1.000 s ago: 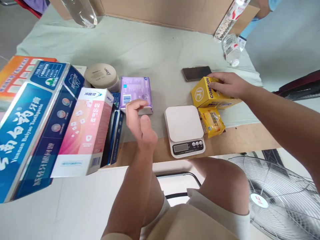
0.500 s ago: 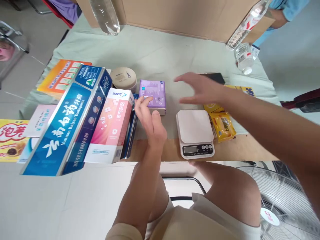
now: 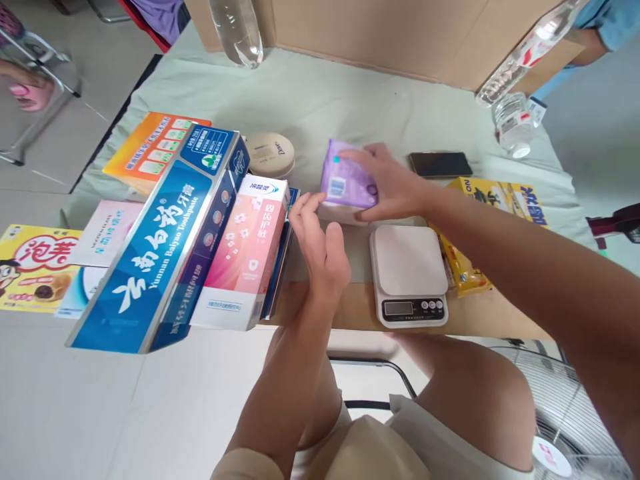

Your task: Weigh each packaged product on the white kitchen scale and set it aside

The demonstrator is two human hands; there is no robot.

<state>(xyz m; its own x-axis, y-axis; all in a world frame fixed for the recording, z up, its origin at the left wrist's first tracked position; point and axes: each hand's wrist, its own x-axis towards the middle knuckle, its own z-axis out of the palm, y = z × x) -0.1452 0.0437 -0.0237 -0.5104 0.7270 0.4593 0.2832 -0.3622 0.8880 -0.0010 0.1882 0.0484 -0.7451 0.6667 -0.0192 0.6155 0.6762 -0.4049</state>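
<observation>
My right hand (image 3: 387, 180) grips the right side of a small purple soft pack (image 3: 345, 183), its thumb at the near edge and fingers over the top. The pack is tilted a little. Just in front of it, my left hand (image 3: 323, 247) holds nothing, its fingers apart; whether the fingertips touch the pack I cannot tell. Beside that hand lie a pink and white box (image 3: 240, 257) and a dark blue box (image 3: 279, 270), mostly hidden. A white digital kitchen scale (image 3: 410, 267) sits below my right hand, its plate bare and its display blank.
A long blue toothpaste box (image 3: 160, 233), an orange box (image 3: 155, 147), a yellow snack box (image 3: 40, 270) and a round Dove tub (image 3: 270, 155) stand left. A phone (image 3: 440, 165) and yellow packets (image 3: 465, 270) lie right. Bottles (image 3: 237, 30) stand by the cardboard (image 3: 370, 37); a person's arm (image 3: 590, 47) shows behind.
My right hand has come left and down and closed on the purple pack, which is now tilted. My left hand keeps its open pose. The view has shifted slightly, and the phone is uncovered.
</observation>
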